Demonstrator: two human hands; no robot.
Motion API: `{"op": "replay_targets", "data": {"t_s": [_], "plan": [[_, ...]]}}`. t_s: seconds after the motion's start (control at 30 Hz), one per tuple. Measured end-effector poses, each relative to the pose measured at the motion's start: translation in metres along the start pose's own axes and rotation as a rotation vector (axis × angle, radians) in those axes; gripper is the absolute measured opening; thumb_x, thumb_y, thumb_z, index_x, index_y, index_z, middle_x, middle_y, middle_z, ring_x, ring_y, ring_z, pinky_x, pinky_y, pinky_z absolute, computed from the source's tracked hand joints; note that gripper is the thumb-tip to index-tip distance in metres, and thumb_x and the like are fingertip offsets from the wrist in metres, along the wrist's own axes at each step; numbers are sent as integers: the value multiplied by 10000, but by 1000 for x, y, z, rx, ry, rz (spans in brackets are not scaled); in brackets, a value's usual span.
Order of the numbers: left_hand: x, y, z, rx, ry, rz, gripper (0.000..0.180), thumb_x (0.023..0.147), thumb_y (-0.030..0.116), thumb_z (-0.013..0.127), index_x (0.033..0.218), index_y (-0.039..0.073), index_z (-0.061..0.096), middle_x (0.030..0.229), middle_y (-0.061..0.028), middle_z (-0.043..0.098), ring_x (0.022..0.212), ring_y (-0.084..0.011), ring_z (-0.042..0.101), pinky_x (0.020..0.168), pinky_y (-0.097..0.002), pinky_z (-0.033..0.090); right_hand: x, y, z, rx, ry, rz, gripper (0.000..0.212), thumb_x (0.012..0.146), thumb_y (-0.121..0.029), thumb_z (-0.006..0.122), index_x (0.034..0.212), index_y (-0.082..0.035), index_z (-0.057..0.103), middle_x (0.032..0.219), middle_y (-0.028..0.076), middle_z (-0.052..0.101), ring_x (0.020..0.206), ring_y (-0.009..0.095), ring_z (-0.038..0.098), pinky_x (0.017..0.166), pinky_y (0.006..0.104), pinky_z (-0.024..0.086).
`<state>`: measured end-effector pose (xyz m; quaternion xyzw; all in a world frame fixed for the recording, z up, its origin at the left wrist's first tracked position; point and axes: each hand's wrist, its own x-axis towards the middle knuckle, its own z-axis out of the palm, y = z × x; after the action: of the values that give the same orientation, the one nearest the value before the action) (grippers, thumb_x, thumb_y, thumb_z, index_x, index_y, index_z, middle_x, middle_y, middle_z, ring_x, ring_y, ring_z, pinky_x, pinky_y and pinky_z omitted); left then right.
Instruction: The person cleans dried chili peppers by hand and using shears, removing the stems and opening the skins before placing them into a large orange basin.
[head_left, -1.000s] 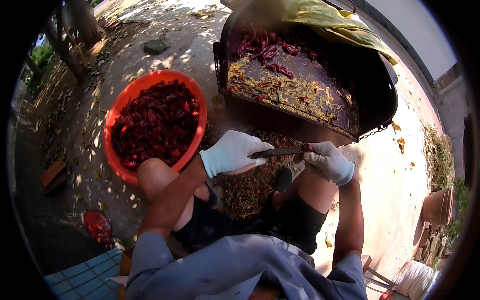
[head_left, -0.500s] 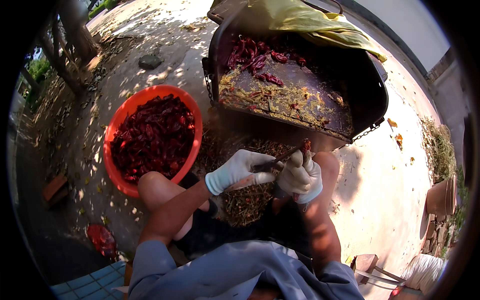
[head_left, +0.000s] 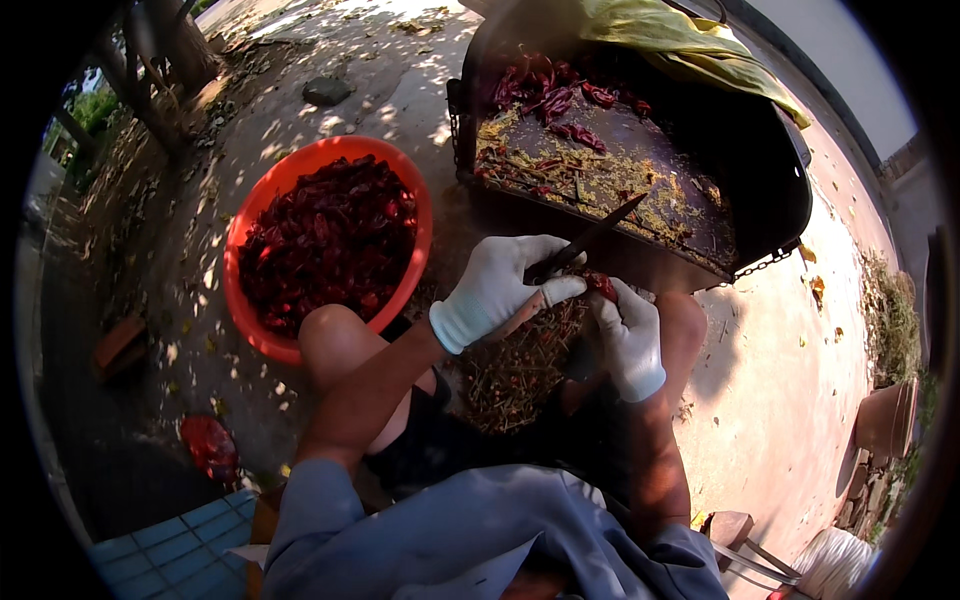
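Both hands wear white knit gloves. My left hand (head_left: 495,285) is closed round the handle of a knife (head_left: 608,226), whose dark blade points up and to the right, toward the cart. A dried red chili pepper (head_left: 600,286) is pinched in the fingers of my right hand (head_left: 632,340), just below the blade. The left thumb reaches close to this pepper; whether it touches cannot be told. Beneath the hands, between my knees, lies a heap of cut stems and scraps (head_left: 510,385). An orange-red tub (head_left: 236,270) full of dried red chili peppers (head_left: 330,240) stands at my left.
Ahead stands a dark metal cart bed (head_left: 660,150) with several peppers (head_left: 545,90) and scattered yellow seeds; a chain (head_left: 765,264) hangs at its corner. Yellow-green cloth (head_left: 690,50) drapes its far side. A stone (head_left: 327,91), brick (head_left: 118,347) and flowerpot (head_left: 887,420) are farther out.
The knife has swung from near the right fingers to point up and away. My right hand has lowered the pepper and turned it toward the left hand. The whole view has shifted slightly.
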<state>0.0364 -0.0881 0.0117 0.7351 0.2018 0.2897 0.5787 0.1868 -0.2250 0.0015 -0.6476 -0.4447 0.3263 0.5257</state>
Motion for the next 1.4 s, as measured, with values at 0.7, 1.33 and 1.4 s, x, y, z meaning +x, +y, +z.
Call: {"op": "replay_targets", "data": {"t_s": [0.7, 1.33, 1.4], "plan": [[20, -19, -6, -91, 252, -220, 186, 945, 183, 626, 955, 8, 687, 682, -50, 626, 529, -185, 587, 471, -291, 459, -20, -6, 8, -216, 27, -31, 171, 990, -178, 582, 1068, -44, 655, 682, 94, 635, 516, 195, 587, 491, 304, 452], [7, -20, -6, 556, -117, 92, 475, 841, 231, 722, 1291, 114, 625, 1028, -106, 707, 889, -219, 711, 801, -340, 565, 46, 11, -33, 401, 142, 408, 274, 1027, -310, 541, 1138, -77, 633, 623, -48, 497, 408, 37, 358, 360, 191, 237], [9, -16, -21, 383, 134, 163, 363, 871, 92, 705, 1230, 61, 656, 1035, -100, 716, 915, -168, 721, 824, -284, 579, 75, 22, -73, 396, 100, 303, 306, 1027, -315, 544, 1185, -68, 632, 626, -65, 489, 407, 22, 312, 362, 191, 201]]}}
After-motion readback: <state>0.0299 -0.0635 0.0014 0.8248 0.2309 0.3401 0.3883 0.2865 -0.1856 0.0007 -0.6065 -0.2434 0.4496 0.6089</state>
